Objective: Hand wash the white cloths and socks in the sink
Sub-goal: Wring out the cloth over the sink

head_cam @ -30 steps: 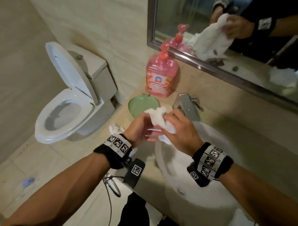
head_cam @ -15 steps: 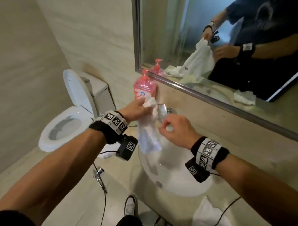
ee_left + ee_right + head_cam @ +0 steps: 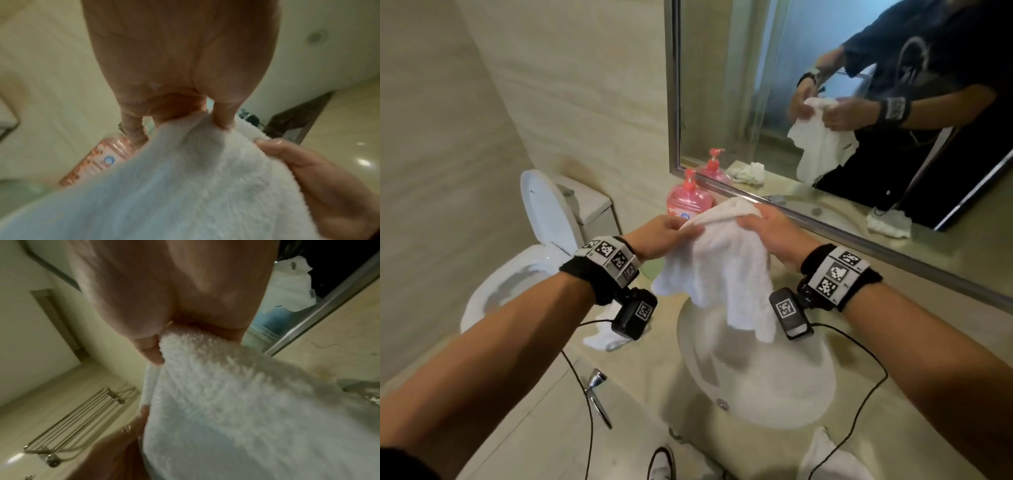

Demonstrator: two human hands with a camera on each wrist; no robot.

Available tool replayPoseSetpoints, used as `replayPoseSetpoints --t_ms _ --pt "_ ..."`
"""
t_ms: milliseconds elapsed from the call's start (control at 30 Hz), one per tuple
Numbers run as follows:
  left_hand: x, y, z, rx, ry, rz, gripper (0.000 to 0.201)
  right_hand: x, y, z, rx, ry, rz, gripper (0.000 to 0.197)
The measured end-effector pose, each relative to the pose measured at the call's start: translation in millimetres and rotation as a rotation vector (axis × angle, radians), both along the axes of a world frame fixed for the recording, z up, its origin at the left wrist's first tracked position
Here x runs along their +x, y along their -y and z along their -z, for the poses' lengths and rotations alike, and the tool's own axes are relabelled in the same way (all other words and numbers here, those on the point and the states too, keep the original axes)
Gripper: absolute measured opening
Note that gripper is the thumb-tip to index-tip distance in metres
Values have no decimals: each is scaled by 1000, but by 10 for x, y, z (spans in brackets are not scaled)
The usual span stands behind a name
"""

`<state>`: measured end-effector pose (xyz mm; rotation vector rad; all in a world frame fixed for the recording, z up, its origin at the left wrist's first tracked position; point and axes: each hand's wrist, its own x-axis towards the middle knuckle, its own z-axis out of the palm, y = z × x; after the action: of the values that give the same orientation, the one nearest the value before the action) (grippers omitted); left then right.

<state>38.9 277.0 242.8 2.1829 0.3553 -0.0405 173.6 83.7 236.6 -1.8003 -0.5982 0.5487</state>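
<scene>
Two hands are being used: the white cloth (image 3: 726, 260) is being pinched along its top edge by the left hand (image 3: 661, 236) and right hand (image 3: 770, 233) — hanging above the sink (image 3: 774, 387). Both grips are best being kept firm, with drips landing in that sink.

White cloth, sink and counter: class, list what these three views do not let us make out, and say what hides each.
- Faucet: head view, hidden behind the white cloth held by left hand and right hand.
- Sink: whether it holds water, too pale to tell.
- Pink soap bottle label: blurred in the left wrist view, partly covered in head view.
- Cloth at bottom edge: cut off by the frame.
- Green dish: mostly hidden by the left wrist.
</scene>
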Motion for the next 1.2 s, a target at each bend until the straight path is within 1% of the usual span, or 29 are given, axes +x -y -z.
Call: replayPoseSetpoints --t_ms 67,133,200,233,267,300,367,400,467,500,567,600,700,733,800,833,867,933,1000,1033,1067,1133,1167,1200 --pt "52 94 56 -253 38 -103 55 -21 5 91 -25 79 139 15" --pt "177 234 79 -450 54 -226 56 -176 -55 205 -1 161 232 24" --pt "308 408 58 -618 77 -330 47 -379 -181 298 52 229 191 35" --pt "367 487 47 -673 92 -345 41 -429 -254 331 69 265 168 34" --pt "422 545 38 -719 101 -332 36 -437 -304 323 72 290 183 31" --pt "464 589 49 -761 104 -314 35 -417 -327 300 66 300 230 30" --pt "484 640 67 -801 105 -319 37 -361 -333 301 37 304 314 41" --pt "495 637 84 -789 104 -322 33 -371 -336 331 14 320 313 46" --pt "513 628 143 -762 97 -319 13 -427 -338 414 -37 377 277 49" --pt "520 634 155 -776 88 -313 9 -420 -341 438 -44 390 279 49" --pt "523 639 183 -807 73 -300 13 -346 -331 437 -49 376 309 48" --pt "521 635 202 -780 70 -293 15 -324 -328 436 -65 380 309 48" --pt "520 653 214 -704 70 -308 11 -379 -341 486 -101 429 277 45" --pt "502 667 207 -725 71 -311 13 -373 -328 491 -123 436 270 44" --pt "477 662 185 -800 59 -279 25 -260 -242 445 -211 447 225 42" --pt "461 641 165 -810 37 -254 29 -187 -174 404 -239 424 174 39" --pt "434 601 126 -774 4 -219 30 -127 -92 360 -239 384 119 35" --pt "376 494 47 -642 -52 -141 27 -60 63 295 -190 319 -11 23" --pt "329 375 -14 -484 -68 -77 28 -64 180 231 -183 280 -185 9" --pt "317 313 -21 -425 -82 -50 27 -57 220 203 -222 286 -267 9" --pt "297 264 -31 -375 -109 0 31 -57 253 166 -288 333 -329 14" --pt "274 192 -15 -204 -198 196 46 -50 303 121 -383 442 -384 21" --pt "265 175 23 -99 -242 286 48 -33 333 125 -365 429 -365 22" --pt "253 172 79 -16 -272 329 46 -27 363 135 -318 349 -323 23"
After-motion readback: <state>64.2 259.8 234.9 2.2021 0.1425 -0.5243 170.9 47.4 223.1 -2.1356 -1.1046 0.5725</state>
